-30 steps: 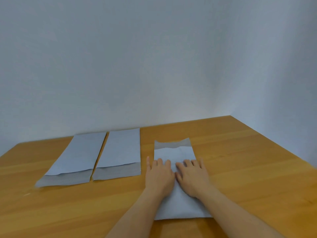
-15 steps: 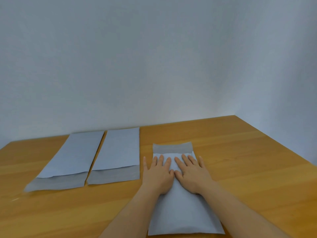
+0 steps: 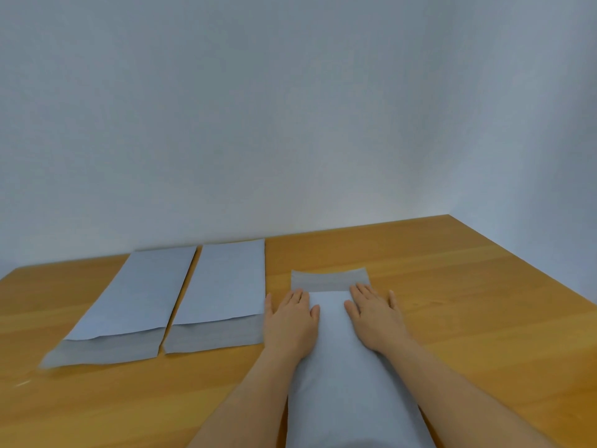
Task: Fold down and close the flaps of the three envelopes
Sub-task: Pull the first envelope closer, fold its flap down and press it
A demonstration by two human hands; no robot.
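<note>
Three pale blue-grey envelopes lie on the wooden table (image 3: 468,286). The left envelope (image 3: 139,295) and the middle envelope (image 3: 223,286) lie side by side, each with a darker grey flap at its near end. The right envelope (image 3: 332,367) lies lengthwise in front of me, its grey flap (image 3: 329,279) at the far end. My left hand (image 3: 290,321) presses flat on its left edge with straight fingers. My right hand (image 3: 374,315) presses flat on its right edge, fingertips touching the flap's near edge.
A plain pale wall stands behind the table's far edge. The table's right edge runs diagonally from the back corner (image 3: 449,216) toward the right.
My hands have slid apart from the middle of the right envelope to its two side edges. The view has shifted, and the envelope appears closer to me.
</note>
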